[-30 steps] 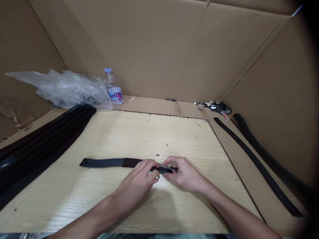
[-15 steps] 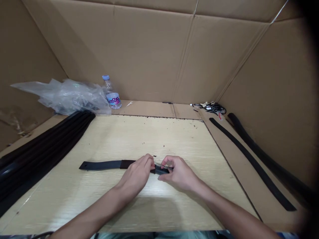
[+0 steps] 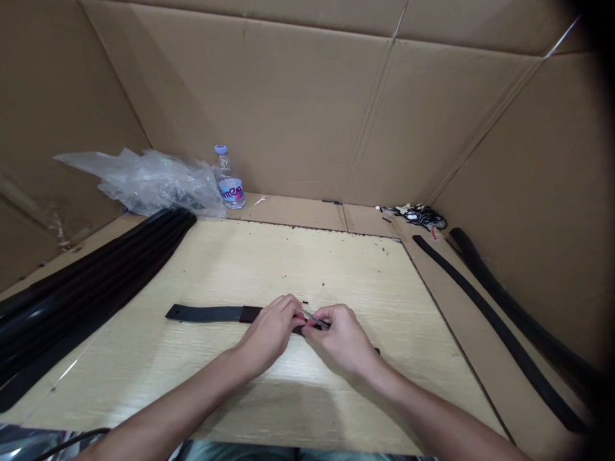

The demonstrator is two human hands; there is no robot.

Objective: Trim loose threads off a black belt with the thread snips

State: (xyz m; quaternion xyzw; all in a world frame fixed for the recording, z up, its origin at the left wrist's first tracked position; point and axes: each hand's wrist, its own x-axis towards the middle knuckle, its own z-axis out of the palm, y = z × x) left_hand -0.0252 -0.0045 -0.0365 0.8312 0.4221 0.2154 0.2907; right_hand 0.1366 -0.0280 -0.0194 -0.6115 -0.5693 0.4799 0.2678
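Observation:
A flat dark grey strip (image 3: 209,314) with a small hole at its left end lies across the table in front of me. Around its middle is a dark brown band (image 3: 250,314). My left hand (image 3: 276,326) is closed on the strip just right of where that band begins, covering part of it. Pinched in my right hand (image 3: 339,330) is a slim metal tool (image 3: 314,318), its kind unclear, with its shiny end at my left fingertips. Both hands almost touch. Beyond my right wrist the strip's dark far end (image 3: 377,351) peeks out.
Long black strips (image 3: 110,275) are piled at the left beneath a clear plastic bag (image 3: 158,182). A water bottle (image 3: 231,189) stands at the back. Two black strips (image 3: 485,307) lie right, near tangled cords (image 3: 423,216). Cardboard walls (image 3: 307,109) enclose the table.
My right hand has come closer to my left, and the tool's shiny end is now at my left fingertips. The whole view has shifted slightly. My left hand stays on the strip.

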